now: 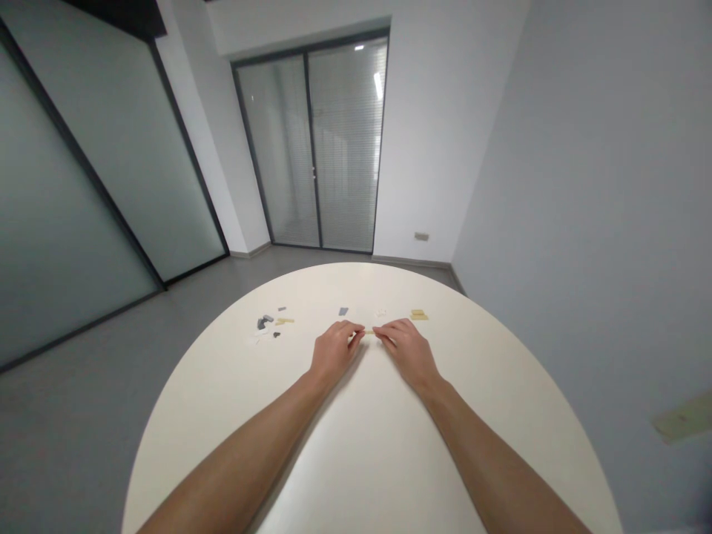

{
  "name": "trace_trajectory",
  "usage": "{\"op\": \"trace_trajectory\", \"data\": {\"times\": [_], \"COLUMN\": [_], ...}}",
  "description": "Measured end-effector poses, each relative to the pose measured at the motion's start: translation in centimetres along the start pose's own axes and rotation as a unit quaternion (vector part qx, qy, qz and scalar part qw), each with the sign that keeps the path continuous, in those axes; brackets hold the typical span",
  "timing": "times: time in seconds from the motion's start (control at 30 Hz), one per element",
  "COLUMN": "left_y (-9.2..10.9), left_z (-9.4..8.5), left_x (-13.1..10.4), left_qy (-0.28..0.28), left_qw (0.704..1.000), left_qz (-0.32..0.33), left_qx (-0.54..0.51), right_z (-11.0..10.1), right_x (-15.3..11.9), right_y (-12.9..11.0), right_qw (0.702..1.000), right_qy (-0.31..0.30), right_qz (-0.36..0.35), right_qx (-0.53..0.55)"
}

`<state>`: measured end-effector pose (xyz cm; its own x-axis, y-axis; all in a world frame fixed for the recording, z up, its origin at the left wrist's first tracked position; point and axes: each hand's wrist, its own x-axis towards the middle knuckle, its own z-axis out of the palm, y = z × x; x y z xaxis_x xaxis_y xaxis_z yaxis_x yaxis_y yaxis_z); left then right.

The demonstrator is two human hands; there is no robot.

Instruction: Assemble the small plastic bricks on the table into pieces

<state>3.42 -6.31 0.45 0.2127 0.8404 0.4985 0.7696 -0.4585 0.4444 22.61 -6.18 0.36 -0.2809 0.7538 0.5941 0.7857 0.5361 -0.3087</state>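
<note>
Strip (369, 332), ends out of sight in both hands (334, 350) (409, 352)

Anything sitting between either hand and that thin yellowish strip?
Nothing visible: the left hand and right hand pinch the yellowish strip at opposite ends. The grey piece and white bits lie beyond it, not between.

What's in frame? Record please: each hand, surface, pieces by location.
left hand: pinching one end of a thin yellowish strip
right hand: pinching the other end
surface: white rounded table
far left: dark grey pieces, yellowish strips
beyond hands: blue-grey piece
beyond right hand: yellow pieces
</note>
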Motion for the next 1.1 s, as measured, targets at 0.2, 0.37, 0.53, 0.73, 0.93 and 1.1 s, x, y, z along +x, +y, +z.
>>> {"op": "trace_trajectory", "data": {"times": [0.2, 0.37, 0.53, 0.73, 0.93, 1.1], "left_y": [-0.12, -0.28, -0.31, -0.31, -0.46, -0.52], "left_z": [0.04, 0.14, 0.14, 0.15, 0.30, 0.37], "left_x": [-0.02, -0.03, -0.05, -0.08, -0.03, -0.01], "left_qy": [-0.008, -0.011, -0.012, -0.011, -0.014, -0.016], "left_qw": [1.000, 1.000, 1.000, 1.000, 1.000, 1.000], "left_qz": [0.004, 0.006, 0.008, 0.008, 0.005, 0.009], "left_qx": [0.007, 0.012, 0.011, 0.008, 0.005, 0.008], "right_z": [0.11, 0.26, 0.17, 0.05, 0.17, 0.35], "right_x": [-0.03, -0.03, -0.01, 0.00, 0.02, 0.01], "right_y": [0.04, 0.17, 0.11, -0.10, -0.04, 0.03], "right_qw": [1.000, 1.000, 1.000, 0.999, 0.999, 0.999], "right_qy": [0.006, 0.017, 0.025, 0.031, 0.040, 0.044], "right_qz": [-0.002, 0.003, 0.009, 0.024, 0.013, -0.004], "right_qx": [0.000, -0.010, -0.013, -0.014, -0.002, 0.001]}}
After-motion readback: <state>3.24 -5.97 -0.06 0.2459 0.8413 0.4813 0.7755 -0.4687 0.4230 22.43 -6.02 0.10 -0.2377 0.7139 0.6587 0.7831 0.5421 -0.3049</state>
